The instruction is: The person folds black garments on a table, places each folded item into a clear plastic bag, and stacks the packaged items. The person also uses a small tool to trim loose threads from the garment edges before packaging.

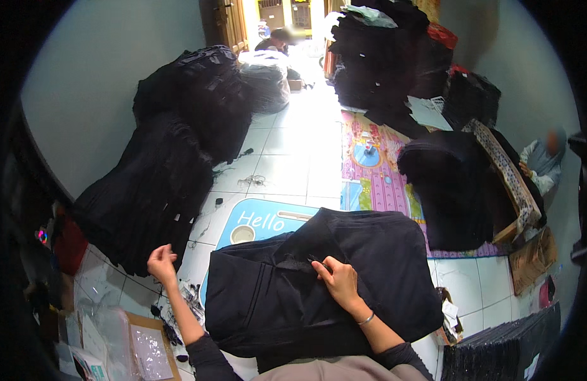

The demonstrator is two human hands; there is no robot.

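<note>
Black folded cloth (382, 273) lies in a layered pile over a light-blue lap table (239, 216). On its middle rests my right hand (338, 282), its fingers closed around something small and dark beside a turned-up flap of the cloth. What that small thing is cannot be made out. My left hand (162, 263) is held out to the left, away from the cloth on the table and near the foot of a tall black heap. Its fingers are curled together in a pinch, and anything between them is too small to see.
Heaps of black cloth (154, 184) line the left wall, with more black stacks (446, 190) at right. Thread scraps (255, 181) lie on the white tiles. A patterned mat (382, 152) covers the floor at right. One person (544, 162) sits at right, another (274, 41) near the doorway.
</note>
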